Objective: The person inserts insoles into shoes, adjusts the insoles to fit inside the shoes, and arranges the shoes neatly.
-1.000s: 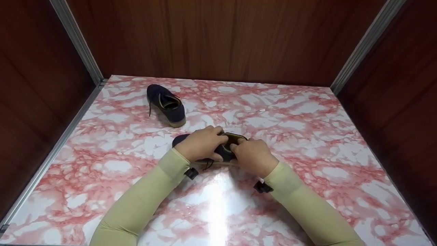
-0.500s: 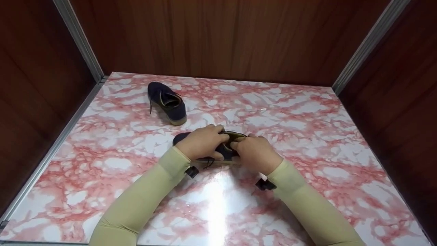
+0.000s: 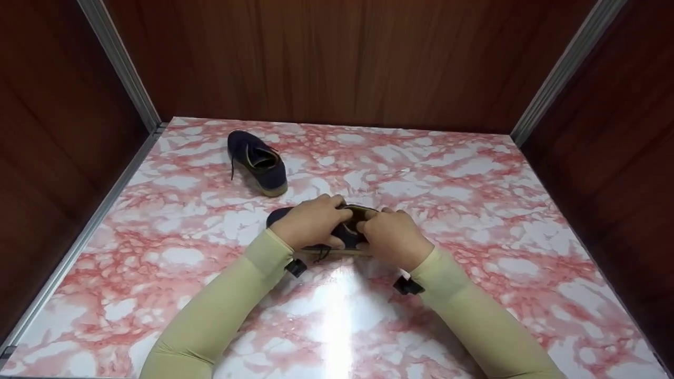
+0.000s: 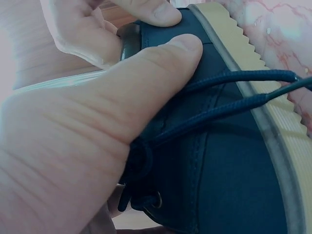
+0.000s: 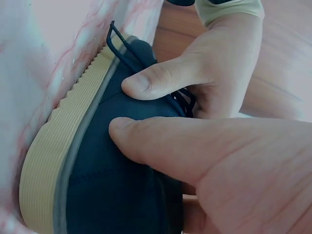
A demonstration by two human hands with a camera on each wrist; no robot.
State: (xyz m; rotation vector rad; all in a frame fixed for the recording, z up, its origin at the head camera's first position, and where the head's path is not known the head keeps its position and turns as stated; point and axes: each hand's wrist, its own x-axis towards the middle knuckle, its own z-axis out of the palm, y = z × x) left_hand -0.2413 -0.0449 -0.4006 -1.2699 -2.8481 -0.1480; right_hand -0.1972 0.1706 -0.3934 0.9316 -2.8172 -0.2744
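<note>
A dark blue lace-up shoe [image 3: 278,215] with a tan ridged sole lies in front of me, its toe to the left and its opening between my hands. My left hand [image 3: 309,221] grips it over the laces, thumb pressed on the near side. At the heel end my right hand [image 3: 396,237] holds the collar, thumb outside and fingers reaching into the opening. In the left wrist view the laces [image 4: 229,80] hang across the shoe's side below the thumb. Both thumbs lie close together on the upper in the right wrist view.
A matching dark blue shoe [image 3: 258,163] stands farther back on the left, toe away from me, a lace hanging at its side. The red-and-white marbled table [image 3: 474,210] is enclosed by dark wooden panels [image 3: 337,63] at the back and sides.
My right hand shifts slightly along the collar, its fingers changing position at the opening. The left hand and both shoes stay nearly in place.
</note>
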